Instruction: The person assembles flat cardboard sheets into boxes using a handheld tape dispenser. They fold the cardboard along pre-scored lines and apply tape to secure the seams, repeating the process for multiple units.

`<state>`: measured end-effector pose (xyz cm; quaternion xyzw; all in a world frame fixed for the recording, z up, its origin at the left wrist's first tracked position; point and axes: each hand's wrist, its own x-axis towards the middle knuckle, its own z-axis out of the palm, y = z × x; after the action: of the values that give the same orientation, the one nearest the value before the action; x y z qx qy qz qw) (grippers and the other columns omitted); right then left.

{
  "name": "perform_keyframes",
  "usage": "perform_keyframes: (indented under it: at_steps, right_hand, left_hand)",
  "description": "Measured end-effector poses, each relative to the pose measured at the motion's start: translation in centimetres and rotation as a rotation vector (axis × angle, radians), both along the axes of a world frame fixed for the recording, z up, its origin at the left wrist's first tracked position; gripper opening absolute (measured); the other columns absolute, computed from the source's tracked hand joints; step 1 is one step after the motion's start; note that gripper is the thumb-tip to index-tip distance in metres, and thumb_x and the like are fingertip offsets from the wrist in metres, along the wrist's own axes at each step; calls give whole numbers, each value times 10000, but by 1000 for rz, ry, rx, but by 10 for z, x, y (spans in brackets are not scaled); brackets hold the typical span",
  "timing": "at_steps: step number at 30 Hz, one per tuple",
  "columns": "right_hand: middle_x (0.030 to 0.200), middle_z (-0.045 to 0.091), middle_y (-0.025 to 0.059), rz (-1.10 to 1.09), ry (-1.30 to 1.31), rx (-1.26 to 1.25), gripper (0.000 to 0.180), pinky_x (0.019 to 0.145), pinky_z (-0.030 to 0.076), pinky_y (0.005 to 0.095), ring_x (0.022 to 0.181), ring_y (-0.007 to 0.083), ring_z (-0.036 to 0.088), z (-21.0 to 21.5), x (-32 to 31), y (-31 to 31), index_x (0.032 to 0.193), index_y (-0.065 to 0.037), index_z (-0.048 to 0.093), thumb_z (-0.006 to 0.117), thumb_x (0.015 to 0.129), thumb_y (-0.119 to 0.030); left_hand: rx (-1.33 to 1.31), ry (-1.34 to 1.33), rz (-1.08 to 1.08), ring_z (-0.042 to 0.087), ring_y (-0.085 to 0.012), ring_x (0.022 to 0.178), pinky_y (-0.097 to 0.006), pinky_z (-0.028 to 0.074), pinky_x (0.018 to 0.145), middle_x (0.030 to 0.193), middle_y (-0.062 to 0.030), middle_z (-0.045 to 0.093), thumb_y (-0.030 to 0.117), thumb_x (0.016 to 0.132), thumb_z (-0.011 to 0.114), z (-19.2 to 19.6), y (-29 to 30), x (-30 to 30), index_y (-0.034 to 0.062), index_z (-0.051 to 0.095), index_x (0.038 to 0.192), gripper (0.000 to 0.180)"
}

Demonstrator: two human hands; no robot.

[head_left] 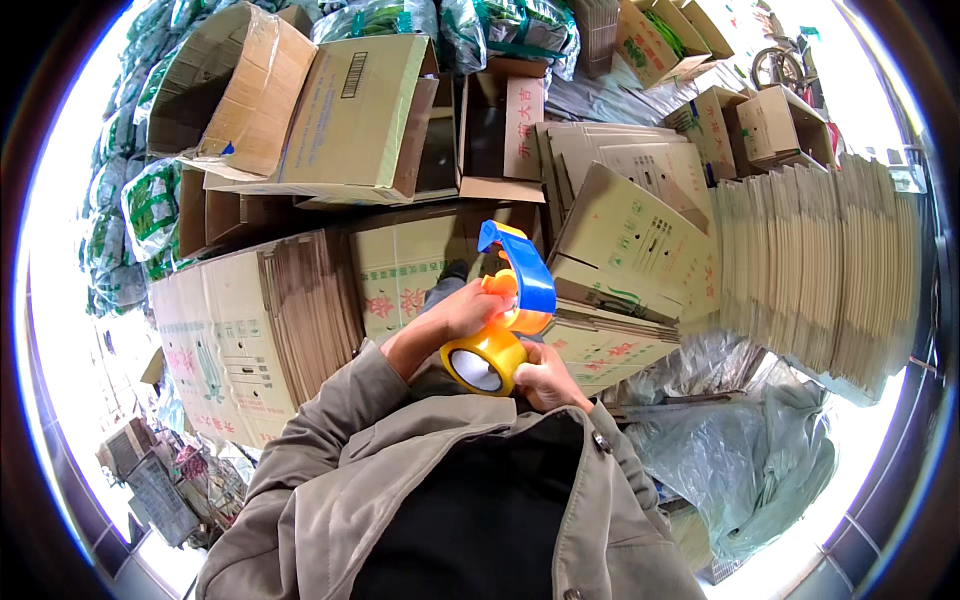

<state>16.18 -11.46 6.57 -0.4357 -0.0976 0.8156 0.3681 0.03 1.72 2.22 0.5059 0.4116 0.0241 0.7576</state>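
Note:
A blue and orange tape dispenser [535, 282] is gripped in my left hand [468, 308], its blue frame pointing up and away from me. My right hand [548, 378] pinches the side of a roll of yellow packing tape [512, 350], which has a white core. The roll sits just below the dispenser, close against it. Whether the two are joined cannot be made out. Both hands are in front of my chest, above a stack of flattened cartons [590, 350].
Bundles of flattened cardboard stand at the left [310, 300] and far right [820, 265]. Open cardboard boxes [340, 120] lie across the back, with green-and-clear plastic bags [510, 30] behind them. Crumpled plastic sheeting [740, 450] lies at the lower right.

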Motion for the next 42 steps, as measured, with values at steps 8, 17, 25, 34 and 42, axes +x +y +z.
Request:
perform_keyframes:
  at_steps: [8,17,25,34,42]
  right_hand:
    - [1182,647,92,-87,78,-4,537,945,501,319,1045,174,641,-2,0,-5,1274,71,560,605,771,-111]
    - [1197,642,94,14,-4,30,545,962,495,320,1056,173,636,-7,1,-5,1279,76,556,600,769,-112]
    - [1200,642,103,-63,48,8,555,966,492,321,1079,177,630,-11,-7,-9,1292,85,550,634,786,-127]
    - [1220,639,106,-47,23,21,566,977,482,318,1084,175,627,-12,-6,-9,1301,96,542,650,793,-128]
    - [1182,647,93,-49,16,14,535,948,488,298,1041,158,633,-6,-7,-5,1271,94,559,593,766,-78]
  left_hand:
    - [-30,-37,15,588,-141,799,-329,480,747,853,-60,674,249,961,576,-1,1,4,-9,680,966,279]
    - [73,-46,-63,588,-138,804,-328,476,742,842,-63,674,250,951,581,-8,3,-2,-13,678,956,280]
    - [29,-25,-16,587,-152,784,-330,469,723,830,-76,671,252,936,573,-10,2,-4,-24,666,940,291]
    - [18,-22,-21,589,-140,790,-323,471,722,848,-68,675,235,940,571,-3,4,-5,-16,674,954,272]
    - [-6,-22,-12,586,-134,790,-317,472,723,855,-58,673,232,939,574,-3,3,-3,-11,669,958,261]
